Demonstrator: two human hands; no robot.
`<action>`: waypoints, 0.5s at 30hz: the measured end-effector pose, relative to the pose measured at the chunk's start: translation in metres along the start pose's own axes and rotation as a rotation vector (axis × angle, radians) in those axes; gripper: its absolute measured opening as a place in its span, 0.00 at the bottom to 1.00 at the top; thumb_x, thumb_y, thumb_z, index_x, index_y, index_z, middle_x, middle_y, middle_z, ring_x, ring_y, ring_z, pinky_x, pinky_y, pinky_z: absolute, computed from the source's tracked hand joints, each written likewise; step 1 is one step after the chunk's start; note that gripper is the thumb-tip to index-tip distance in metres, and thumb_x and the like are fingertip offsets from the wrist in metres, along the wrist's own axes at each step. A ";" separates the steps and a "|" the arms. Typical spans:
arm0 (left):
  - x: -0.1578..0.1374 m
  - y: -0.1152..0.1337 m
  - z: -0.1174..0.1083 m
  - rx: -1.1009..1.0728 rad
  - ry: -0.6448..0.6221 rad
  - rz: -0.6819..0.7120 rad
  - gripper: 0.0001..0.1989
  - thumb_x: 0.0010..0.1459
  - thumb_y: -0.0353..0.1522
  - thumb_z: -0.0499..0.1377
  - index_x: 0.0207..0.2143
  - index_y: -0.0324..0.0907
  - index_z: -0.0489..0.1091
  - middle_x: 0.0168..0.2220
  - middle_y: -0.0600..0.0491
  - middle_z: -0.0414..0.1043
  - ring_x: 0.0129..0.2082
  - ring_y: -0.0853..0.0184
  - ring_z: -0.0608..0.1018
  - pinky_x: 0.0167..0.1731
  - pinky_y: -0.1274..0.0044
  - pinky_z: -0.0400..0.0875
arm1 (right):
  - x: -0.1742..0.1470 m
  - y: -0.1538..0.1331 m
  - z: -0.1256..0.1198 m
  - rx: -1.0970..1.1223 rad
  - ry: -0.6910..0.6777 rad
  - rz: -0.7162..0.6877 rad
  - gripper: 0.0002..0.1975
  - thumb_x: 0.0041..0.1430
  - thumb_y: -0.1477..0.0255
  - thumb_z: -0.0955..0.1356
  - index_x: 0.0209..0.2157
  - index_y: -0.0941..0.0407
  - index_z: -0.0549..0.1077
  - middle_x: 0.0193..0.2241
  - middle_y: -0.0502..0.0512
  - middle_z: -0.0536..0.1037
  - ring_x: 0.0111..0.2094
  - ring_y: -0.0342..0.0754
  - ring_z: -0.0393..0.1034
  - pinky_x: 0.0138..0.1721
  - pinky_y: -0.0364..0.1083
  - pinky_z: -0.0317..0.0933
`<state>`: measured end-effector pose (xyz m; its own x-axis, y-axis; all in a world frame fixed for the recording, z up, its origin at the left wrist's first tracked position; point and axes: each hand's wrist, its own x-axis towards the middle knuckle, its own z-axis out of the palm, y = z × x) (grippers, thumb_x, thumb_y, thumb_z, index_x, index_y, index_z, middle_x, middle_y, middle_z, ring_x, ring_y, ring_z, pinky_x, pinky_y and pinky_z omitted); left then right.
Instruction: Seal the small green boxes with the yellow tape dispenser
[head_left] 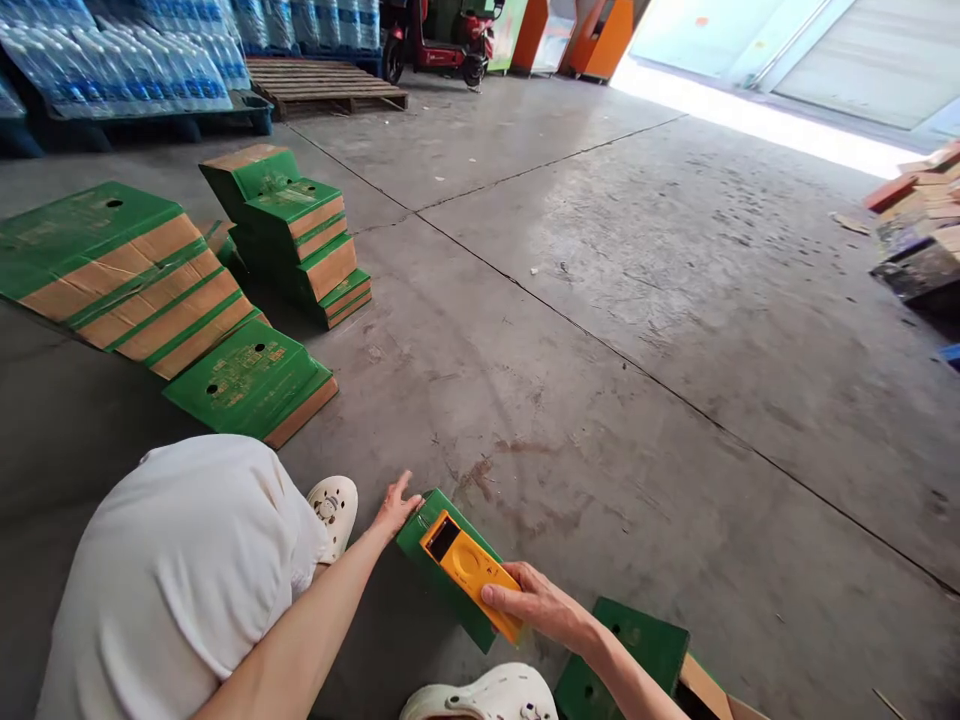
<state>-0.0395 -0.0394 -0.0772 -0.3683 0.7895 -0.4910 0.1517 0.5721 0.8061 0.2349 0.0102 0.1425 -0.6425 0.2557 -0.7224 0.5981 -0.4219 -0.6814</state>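
My right hand (pixel 536 600) is closed around the lower end of a flat yellow box-like thing (pixel 472 568), thumb on top. A dark panel and a round shape show on its face; I cannot tell its exact kind. Directly under it is a narrow green cardboard box (pixel 411 540), partly covered by the yellow thing. At that box's far left end is my left hand (pixel 396 508), fingers stretched and apart, seemingly touching the edge. Another green cardboard box (pixel 637 640) lies beneath my right forearm, partly hidden.
Flattened green-and-brown cartons (pixel 255 375) lie stacked at left, with a second stack (pixel 300 220) behind. Bottled-water packs (pixel 112 70), a wooden pallet (pixel 322 82) and a red scooter (pixel 439 45) stand at the back. More cardboard (pixel 926 220) is piled at right. White clogs (pixel 487 692) show below.
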 end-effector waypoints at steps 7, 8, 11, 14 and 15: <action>-0.010 0.003 -0.015 -0.038 -0.062 -0.026 0.29 0.59 0.28 0.55 0.63 0.38 0.74 0.60 0.40 0.78 0.64 0.56 0.77 0.65 0.64 0.69 | -0.001 -0.003 0.000 -0.027 -0.006 -0.003 0.37 0.50 0.35 0.74 0.38 0.58 0.77 0.29 0.49 0.75 0.29 0.43 0.65 0.31 0.42 0.56; -0.013 0.007 -0.019 -0.067 -0.101 -0.017 0.31 0.58 0.27 0.54 0.64 0.39 0.73 0.62 0.41 0.77 0.64 0.56 0.77 0.65 0.64 0.70 | -0.001 -0.002 -0.001 -0.033 -0.002 -0.010 0.38 0.50 0.35 0.73 0.39 0.58 0.77 0.30 0.49 0.75 0.29 0.44 0.65 0.31 0.42 0.56; -0.025 0.024 -0.031 -0.197 -0.364 0.063 0.43 0.51 0.25 0.54 0.71 0.41 0.66 0.68 0.45 0.70 0.70 0.57 0.71 0.67 0.64 0.67 | 0.000 0.000 -0.001 -0.092 0.047 -0.050 0.40 0.52 0.34 0.71 0.42 0.59 0.79 0.31 0.51 0.77 0.31 0.45 0.66 0.32 0.43 0.56; -0.036 0.045 -0.043 -0.204 -0.598 0.244 0.54 0.46 0.26 0.57 0.78 0.49 0.51 0.77 0.53 0.51 0.77 0.57 0.57 0.74 0.63 0.56 | -0.001 0.001 0.003 -0.187 0.167 -0.073 0.41 0.53 0.33 0.70 0.43 0.60 0.80 0.35 0.54 0.79 0.35 0.49 0.68 0.34 0.44 0.58; -0.039 0.050 -0.047 -0.156 -0.633 0.293 0.57 0.45 0.27 0.58 0.79 0.52 0.47 0.79 0.54 0.45 0.78 0.56 0.52 0.74 0.62 0.52 | -0.002 0.002 0.005 -0.205 0.207 -0.086 0.42 0.53 0.33 0.70 0.44 0.60 0.80 0.37 0.55 0.80 0.37 0.50 0.69 0.35 0.44 0.60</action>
<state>-0.0604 -0.0519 -0.0020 0.2778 0.9106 -0.3060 0.0122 0.3152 0.9490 0.2352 0.0044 0.1433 -0.5963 0.4634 -0.6555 0.6435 -0.2122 -0.7354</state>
